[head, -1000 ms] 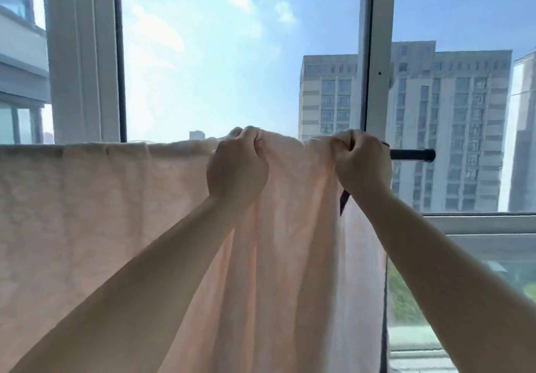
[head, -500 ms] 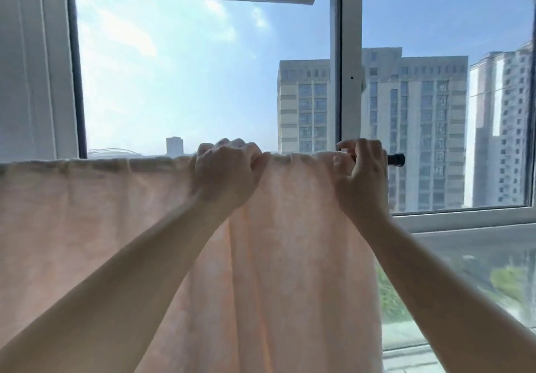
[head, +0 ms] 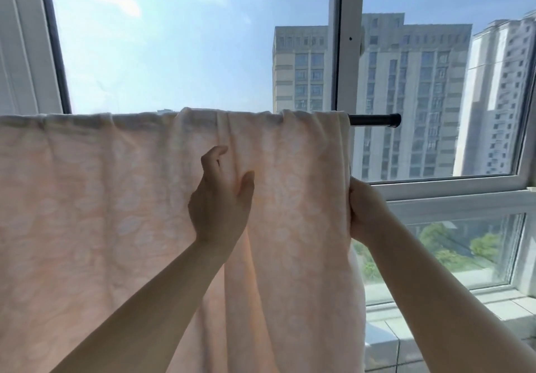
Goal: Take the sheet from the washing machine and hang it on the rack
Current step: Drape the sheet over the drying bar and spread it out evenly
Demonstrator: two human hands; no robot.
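A peach sheet (head: 116, 213) hangs over a black rack bar (head: 374, 119) across mid-frame. The left hand (head: 222, 198), fingers straight, presses a fold at centre; the right hand (head: 364, 210) grips the sheet's right edge.

The sheet (head: 116, 213) is pale peach-pink, scattered with faint white oval blotches, and glows lighter where daylight comes through. The rod (head: 374, 119) is black. The window frame (head: 338, 53) is white. Outside, the sky (head: 162, 38) is light blue with thin white cloud, the towers (head: 412, 97) beige-grey, the trees (head: 452, 239) green.
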